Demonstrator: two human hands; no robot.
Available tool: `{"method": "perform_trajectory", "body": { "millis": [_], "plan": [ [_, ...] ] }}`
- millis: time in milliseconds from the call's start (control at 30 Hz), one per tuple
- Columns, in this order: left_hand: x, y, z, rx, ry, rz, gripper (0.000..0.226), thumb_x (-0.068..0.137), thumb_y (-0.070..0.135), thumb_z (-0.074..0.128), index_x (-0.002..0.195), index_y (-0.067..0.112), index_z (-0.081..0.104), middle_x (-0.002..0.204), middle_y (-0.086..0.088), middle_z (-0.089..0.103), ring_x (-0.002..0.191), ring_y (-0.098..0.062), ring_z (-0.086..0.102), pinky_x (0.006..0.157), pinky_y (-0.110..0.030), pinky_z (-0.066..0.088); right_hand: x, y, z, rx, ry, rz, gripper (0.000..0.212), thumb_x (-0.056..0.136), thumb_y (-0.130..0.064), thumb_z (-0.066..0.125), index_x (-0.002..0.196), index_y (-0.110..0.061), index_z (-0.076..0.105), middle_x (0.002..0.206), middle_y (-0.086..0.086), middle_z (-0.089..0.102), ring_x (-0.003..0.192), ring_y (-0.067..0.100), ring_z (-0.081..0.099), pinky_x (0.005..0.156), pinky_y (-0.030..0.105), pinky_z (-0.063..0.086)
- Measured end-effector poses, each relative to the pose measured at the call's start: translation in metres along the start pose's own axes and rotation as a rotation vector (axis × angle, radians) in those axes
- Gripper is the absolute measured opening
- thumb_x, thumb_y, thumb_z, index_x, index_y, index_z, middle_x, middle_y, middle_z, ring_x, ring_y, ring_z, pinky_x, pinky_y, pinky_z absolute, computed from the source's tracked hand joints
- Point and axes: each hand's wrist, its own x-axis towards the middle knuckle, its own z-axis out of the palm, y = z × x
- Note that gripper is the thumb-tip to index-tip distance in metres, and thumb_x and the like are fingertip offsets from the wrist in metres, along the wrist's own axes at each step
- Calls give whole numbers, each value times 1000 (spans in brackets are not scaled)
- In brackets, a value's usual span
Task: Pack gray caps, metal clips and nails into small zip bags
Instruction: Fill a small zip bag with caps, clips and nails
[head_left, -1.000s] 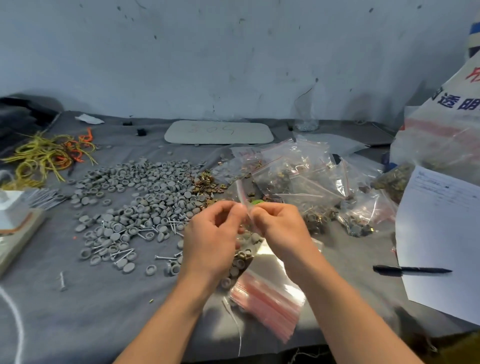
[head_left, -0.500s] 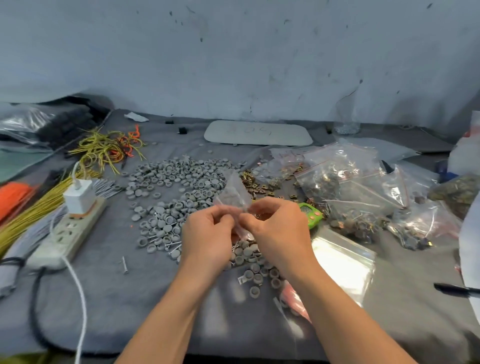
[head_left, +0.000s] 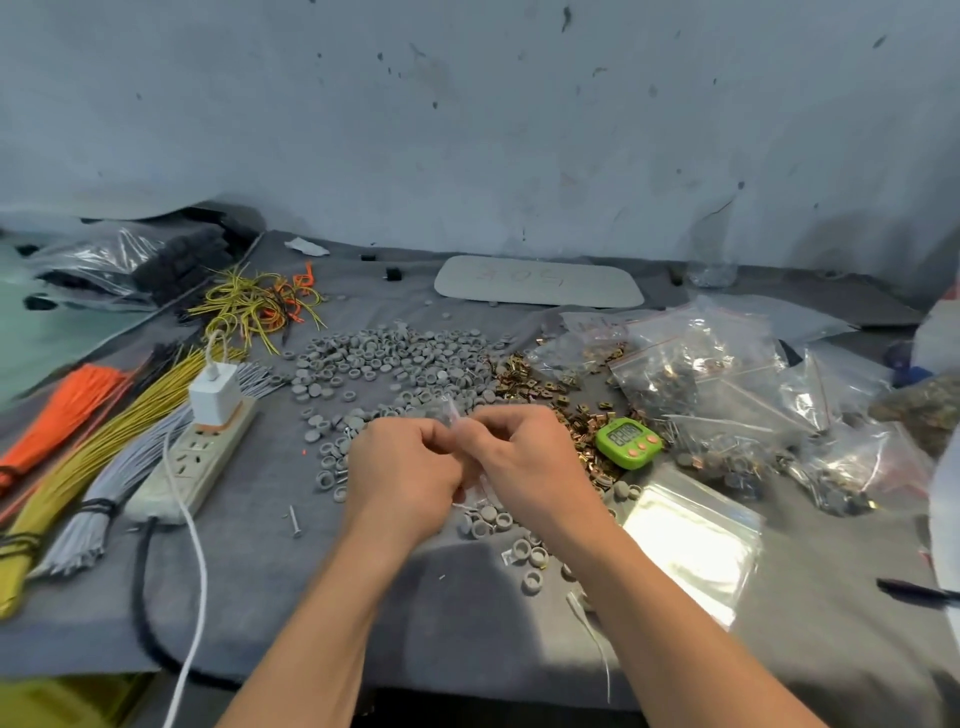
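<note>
My left hand (head_left: 402, 470) and my right hand (head_left: 524, 460) meet over the middle of the grey cloth, and both pinch a small clear zip bag (head_left: 451, 415) between their fingertips. Most of the bag is hidden by my fingers. A wide scatter of gray caps (head_left: 395, 358) lies just beyond my hands, with more caps (head_left: 511, 535) under my right wrist. Brass-coloured metal clips (head_left: 524, 379) are heaped to the right of the caps. A loose nail (head_left: 295, 521) lies to the left of my left forearm. A stack of empty zip bags (head_left: 693, 540) sits to my right.
Filled bags (head_left: 727, 384) pile up at the right, with a green timer (head_left: 627, 441) beside them. A power strip with charger (head_left: 200, 452) and bundles of orange, yellow and grey ties (head_left: 88, 447) lie at the left. A pen (head_left: 917, 592) lies at the right edge. A white board (head_left: 540, 280) rests by the wall.
The view has swung left, bringing the power strip and tie bundles into sight. My hands stay together on the small bag, which now sits lower and is more hidden between my fingers.
</note>
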Motion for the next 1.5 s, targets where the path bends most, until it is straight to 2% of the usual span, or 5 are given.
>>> {"method": "perform_trajectory", "body": {
  "millis": [200,567,867,1233,1500],
  "plan": [
    [-6,1,-1,-52,-118,68,34,74,4,84,50,26,71,48,-3,66,37,-11,58,39,-18,40,-3,2,-6,-7,-34,107,30,91,-13,59,69,3,68,65,23,66,55,18,51,57,34,42],
    [-12,-13,-24,-576,-520,75,34,71,15,79,55,22,50,56,1,35,54,-11,29,57,-24,26,-5,-1,-12,-329,-142,-114,43,99,-24,59,60,-10,50,49,-6,41,48,9,33,47,21,30],
    [-7,-15,-34,-340,-286,18,47,77,-12,74,49,21,55,49,8,41,48,-5,32,49,-20,29,2,-9,11,-632,-82,-169,37,97,-18,59,61,-17,47,56,-4,48,57,16,42,53,27,28],
    [-5,-21,-40,234,379,2,12,76,36,76,76,39,64,61,21,64,58,-4,59,58,-29,46,16,5,26,-842,157,-89,47,90,-42,70,59,-22,41,50,-10,46,51,11,46,53,28,31],
    [-9,-20,-17,274,302,256,28,86,22,78,103,39,64,78,9,74,74,-21,68,67,-35,54,22,27,49,21,-132,-55,32,94,-3,60,74,-25,73,62,-13,65,59,2,54,57,25,44]
  ]
}}
